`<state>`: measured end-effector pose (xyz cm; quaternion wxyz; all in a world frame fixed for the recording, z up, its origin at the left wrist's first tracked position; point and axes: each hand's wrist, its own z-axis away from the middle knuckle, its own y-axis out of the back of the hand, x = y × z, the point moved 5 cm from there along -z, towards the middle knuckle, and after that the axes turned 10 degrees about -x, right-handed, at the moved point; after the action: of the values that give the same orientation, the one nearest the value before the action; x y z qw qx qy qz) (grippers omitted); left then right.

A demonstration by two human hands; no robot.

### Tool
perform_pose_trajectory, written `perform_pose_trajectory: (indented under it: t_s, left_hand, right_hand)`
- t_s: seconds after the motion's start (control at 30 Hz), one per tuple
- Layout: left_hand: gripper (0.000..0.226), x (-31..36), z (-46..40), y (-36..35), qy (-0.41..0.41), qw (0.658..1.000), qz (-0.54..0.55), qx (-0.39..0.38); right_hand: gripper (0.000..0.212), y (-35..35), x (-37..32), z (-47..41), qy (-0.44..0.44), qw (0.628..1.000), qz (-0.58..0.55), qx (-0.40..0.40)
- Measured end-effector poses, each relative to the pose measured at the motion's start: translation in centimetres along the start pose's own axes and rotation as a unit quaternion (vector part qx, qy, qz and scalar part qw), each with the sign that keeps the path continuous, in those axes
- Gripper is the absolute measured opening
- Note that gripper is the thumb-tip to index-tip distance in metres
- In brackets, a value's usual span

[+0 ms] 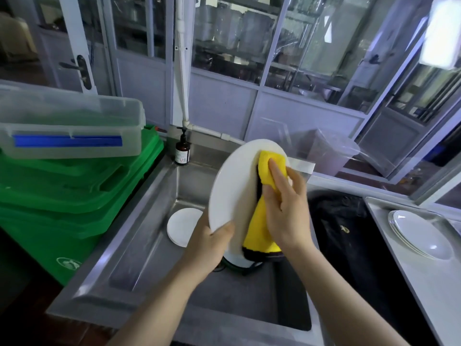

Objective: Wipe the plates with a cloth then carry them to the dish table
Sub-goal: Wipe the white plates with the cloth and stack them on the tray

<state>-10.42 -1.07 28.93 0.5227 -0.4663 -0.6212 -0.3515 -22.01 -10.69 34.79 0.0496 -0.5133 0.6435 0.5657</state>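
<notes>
The left hand [212, 242] gripped a white plate [234, 186] by its lower rim, thumb over the front face, and held it tilted nearly upright above the steel sink [139, 245]. The right hand [284, 203] pressed a yellow cloth [264, 208] against the plate's face, fingers curled over the cloth with the forefinger stretched up along it; the cloth's dark-edged lower end hung below the hand. A second, smaller white plate [183, 227] lay flat in the sink basin, just left of the held one and partly hidden behind the left hand. To the right, a stack of white plates [421, 236] sat on the pale bench [424, 295], well apart from the sink, with a black bag [341, 221] between them. A brown pump bottle [182, 151] stood at the sink's back corner. Left of the sink stood a green bin [69, 203], with a clear lidded box [67, 126] resting on top of it.
</notes>
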Motion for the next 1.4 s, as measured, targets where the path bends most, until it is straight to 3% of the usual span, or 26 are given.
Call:
perform_pose_trajectory:
  t_s: [0.1,0.17,0.27,0.33,0.47,0.57,0.63,0.7,0.77,0.8,0.83,0.9,0.97,1.0,1.1,1.2,1.3,1.4]
  left_hand:
    - [0.041,0.5,-0.5,0.0,-0.042,0.996,-0.083,0.013]
    - [0.035,0.7,-0.6,0.0,-0.052,0.987,-0.153,0.012]
    - [0.036,1.2,-0.5,0.1,-0.09,0.954,-0.287,-0.006]
    - [0.045,2.5,-0.5,0.1,-0.137,0.913,-0.385,-0.009]
    - [0.059,4.9,-1.0,-0.2,-0.209,0.838,-0.502,-0.046]
    - [0.067,5.3,-1.8,1.0,-0.211,0.79,-0.574,-0.04]
    - [0.074,4.2,-2.3,2.4,-0.188,0.818,-0.541,-0.057]
    - [0.08,2.7,-2.5,4.3,-0.138,0.887,-0.435,-0.066]
    - [0.082,1.1,-2.3,6.2,-0.047,0.976,-0.206,-0.046]
    - [0.074,0.3,-2.0,6.8,0.005,0.999,-0.04,-0.032]
    - [0.061,-0.5,-1.7,7.2,0.046,0.991,0.121,-0.024]
    - [0.042,-1.7,-1.3,7.3,0.104,0.931,0.35,-0.033]
    - [0.066,-1.7,-1.0,7.0,0.117,0.887,0.444,-0.057]
    - [0.071,-1.4,-1.1,7.0,0.112,0.879,0.459,-0.064]
    - [0.056,-1.0,-1.5,7.2,0.109,0.889,0.445,-0.019]
    - [0.057,-0.9,-1.7,7.8,0.085,0.911,0.402,0.025]
    - [0.045,-0.3,-1.5,8.6,0.01,0.947,0.319,0.041]
    - [0.029,0.4,-1.3,9.2,-0.032,0.979,0.194,0.061]
  right_hand:
    - [0.058,-0.9,-0.9,0.6,-0.023,0.988,-0.147,-0.042]
    - [0.071,-0.8,-1.5,0.7,-0.026,0.96,-0.273,-0.058]
    - [0.09,-0.2,-2.3,0.7,0.012,0.924,-0.375,-0.074]
    - [0.085,0.4,-2.6,0.5,0.002,0.904,-0.421,-0.074]
    - [0.043,0.8,-1.0,0.3,-0.069,0.859,-0.504,-0.052]
    - [0.042,0.3,-0.1,0.4,-0.123,0.812,-0.569,-0.029]
    - [0.041,-0.2,0.1,0.5,-0.133,0.799,-0.587,-0.017]
    - [0.036,-0.3,0.3,0.5,-0.132,0.788,-0.601,-0.003]
    - [0.036,0.1,0.6,0.3,-0.129,0.769,-0.626,-0.006]
    - [0.039,0.3,0.7,0.2,-0.126,0.763,-0.634,-0.012]
    - [0.041,0.5,0.7,0.1,-0.124,0.76,-0.638,-0.02]
    - [0.045,0.4,0.8,-0.2,-0.125,0.762,-0.635,-0.035]
    - [0.048,0.0,0.6,-0.4,-0.131,0.761,-0.634,-0.047]
    - [0.05,-0.3,0.6,-0.5,-0.136,0.759,-0.634,-0.052]
    - [0.047,-0.7,0.7,-0.7,-0.158,0.766,-0.62,-0.06]
    - [0.026,-0.5,1.3,-1.0,-0.204,0.82,-0.532,-0.054]
    - [0.013,-0.3,2.4,-0.9,-0.263,0.88,-0.395,-0.03]
    - [0.014,0.0,3.0,-1.3,-0.281,0.875,-0.394,-0.001]
